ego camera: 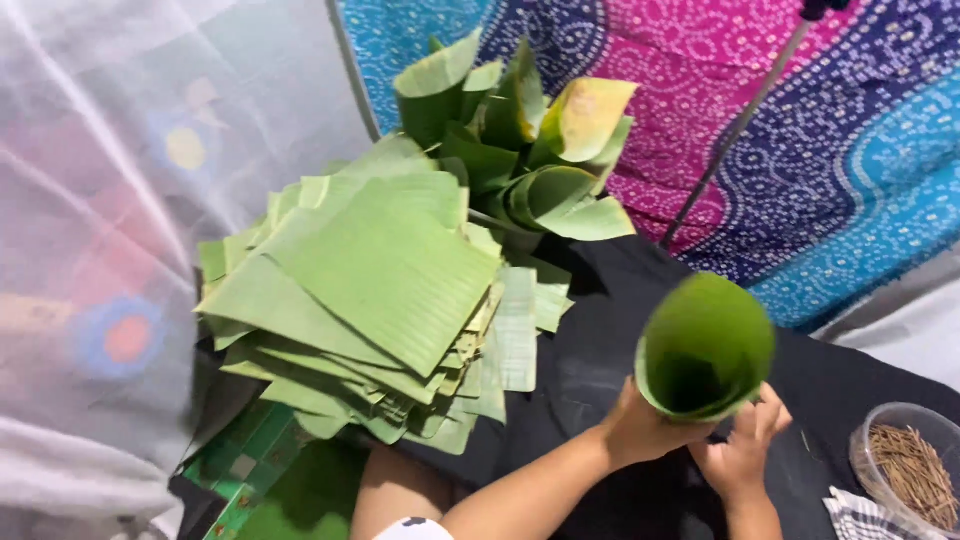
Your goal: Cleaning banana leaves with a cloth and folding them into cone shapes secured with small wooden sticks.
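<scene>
A banana leaf cone (706, 345) is held at about four o'clock in the head view, its open mouth turned up toward the camera. It is gripped near its narrow lower end by both hands, apparently so that the rolled leaf is kept from springing open. The left hand (640, 425) is wrapped around the cone's base from the eight o'clock side, fingers pressed together against the leaf. The right hand (745, 450) is closed on the base from the five o'clock side, its fingers curled around the overlap of the leaf.

At nine to ten o'clock of the cone, a fanned stack of cut banana leaf pieces (370, 290) is laid flat on the dark-covered desk (590, 370), near the hands. Beyond it, at twelve o'clock, finished leaf cones (520, 150) are stood together, mouths up. At the four o'clock corner, a clear plastic bowl of thin brown sticks (910, 470) is set, just beside a checked cloth (865, 520). A patterned blue and pink fabric (800, 120) is hung behind.
</scene>
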